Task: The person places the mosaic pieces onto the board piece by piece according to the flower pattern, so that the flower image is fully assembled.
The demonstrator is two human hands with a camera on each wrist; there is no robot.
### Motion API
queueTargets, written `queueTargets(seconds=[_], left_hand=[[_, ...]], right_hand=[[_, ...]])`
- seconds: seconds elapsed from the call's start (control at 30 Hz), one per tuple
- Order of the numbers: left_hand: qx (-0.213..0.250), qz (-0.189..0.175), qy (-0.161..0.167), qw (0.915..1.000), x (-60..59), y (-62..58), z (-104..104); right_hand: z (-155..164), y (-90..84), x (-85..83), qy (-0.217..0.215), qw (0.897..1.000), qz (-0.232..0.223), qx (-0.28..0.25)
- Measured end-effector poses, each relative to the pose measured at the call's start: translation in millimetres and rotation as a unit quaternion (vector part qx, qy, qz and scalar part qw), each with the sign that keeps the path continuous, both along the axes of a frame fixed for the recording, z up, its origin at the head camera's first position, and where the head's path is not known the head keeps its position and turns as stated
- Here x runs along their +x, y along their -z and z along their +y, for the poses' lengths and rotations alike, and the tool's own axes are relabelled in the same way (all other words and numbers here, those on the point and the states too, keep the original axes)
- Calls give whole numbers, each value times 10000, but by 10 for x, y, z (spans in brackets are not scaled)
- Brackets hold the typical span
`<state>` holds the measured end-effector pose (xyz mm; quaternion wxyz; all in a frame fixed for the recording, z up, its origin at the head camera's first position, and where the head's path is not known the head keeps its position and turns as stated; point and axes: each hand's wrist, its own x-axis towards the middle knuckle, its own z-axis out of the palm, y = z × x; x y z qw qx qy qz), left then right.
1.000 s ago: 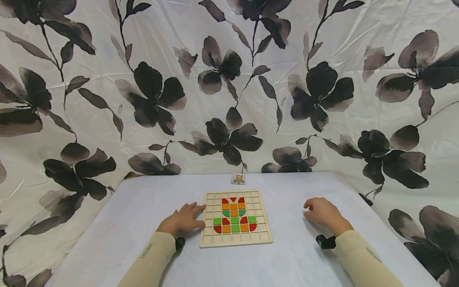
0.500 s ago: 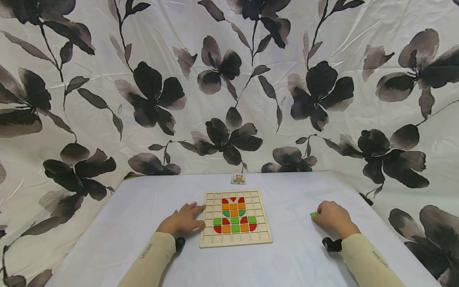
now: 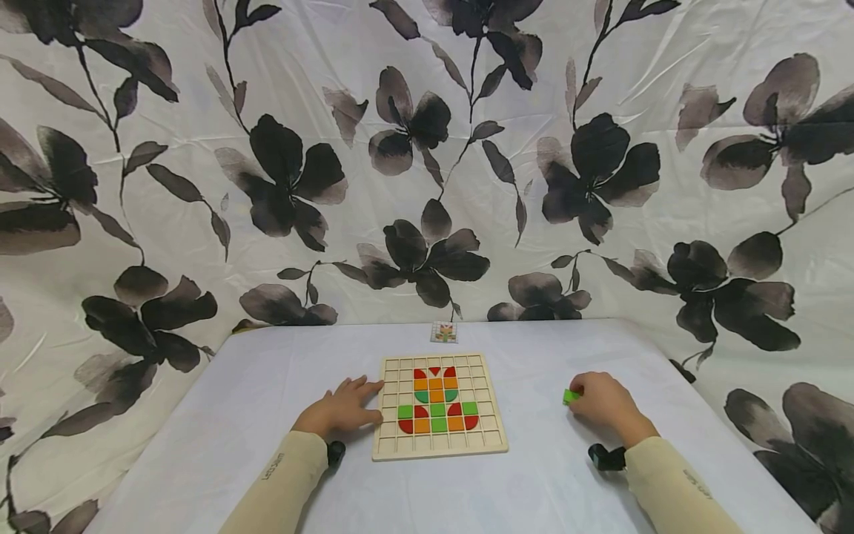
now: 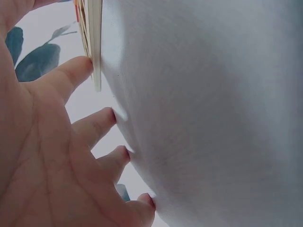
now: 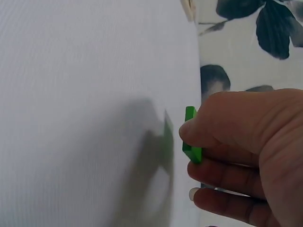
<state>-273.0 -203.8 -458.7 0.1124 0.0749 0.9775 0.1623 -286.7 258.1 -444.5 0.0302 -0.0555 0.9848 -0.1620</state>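
Note:
A wooden grid board lies mid-table, with red, orange, green and teal tiles set in its squares. Against its left edge rests my left hand, fingers spread; in the left wrist view one finger of that hand touches the board's side, and the other fingertips meet the table. To the right of the board, my right hand pinches a bright green tile between thumb and fingers. The right wrist view has the green tile held just off the cloth, its shadow beside it.
A small pattern card lies at the table's far edge, behind the board. White cloth covers the table. A flower-printed curtain hangs behind it.
A green tile has come into view in my right hand's fingers. That hand drew back slightly to the right, then moved a little left again. My left hand stays at the board.

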Motion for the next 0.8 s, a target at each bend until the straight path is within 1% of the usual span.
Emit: queueTargets(seconds=[0.1,0.33,0.5,0.8], left_hand=[[-1,-1,-8,10000,4,-1,2],[-21,15,6,10000,-1,-7,-5],[-28,-12,-19,10000,2,-10,-6],[6,-51,8,10000,-4,4,-29]], right_hand=[[-92,5,-1,-63,9999,71,-61],[-373,-25,3,-101,9997,-47,-204],[-604,-23,32,-158,9996,-22,-228],[-984,-23,102,-747,9963,271,-322]])
